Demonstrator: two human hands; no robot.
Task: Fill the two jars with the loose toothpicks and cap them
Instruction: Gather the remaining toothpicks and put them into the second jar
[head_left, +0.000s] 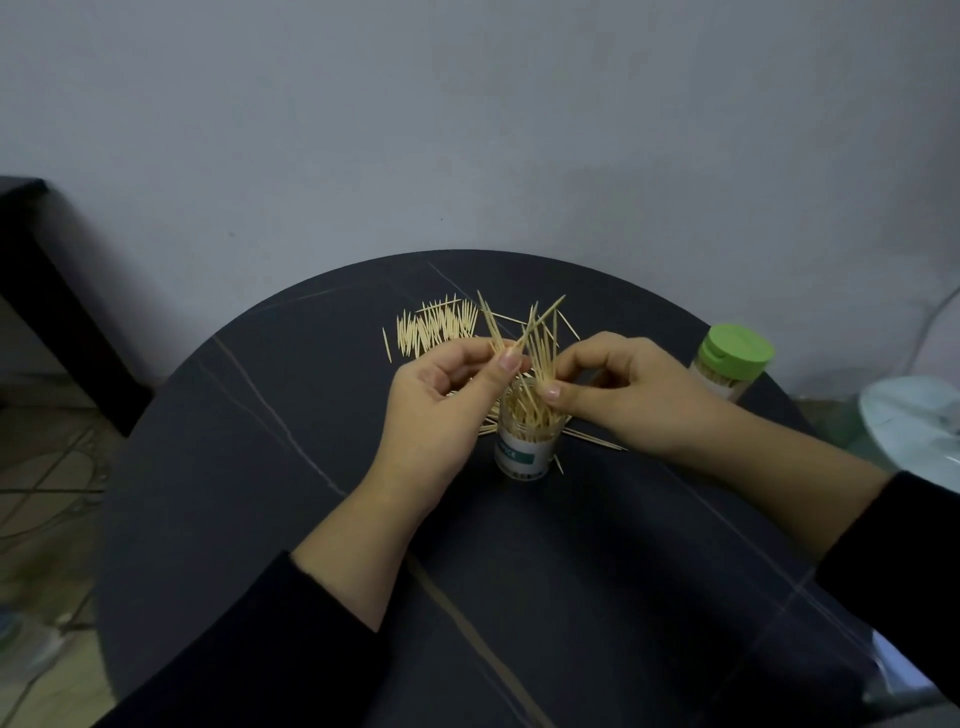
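An open clear jar (523, 451) with a white and teal label stands mid-table, toothpicks sticking up out of it. Just above its mouth, my left hand (441, 410) pinches a few toothpicks (498, 332) between thumb and fingers. My right hand (618, 387) pinches a small bundle of toothpicks (545, 348) that points down into the jar. A loose pile of toothpicks (434, 330) lies on the table behind the hands, and more lie around the jar's base. At the table's right edge stands a second jar (730, 364), filled and closed with a green cap.
The round dark table (311, 519) has thin pale veins and stands against a grey wall. A pale round object (914, 415) sits off the right edge. Dark furniture (47, 312) and a tiled floor with cables lie to the left.
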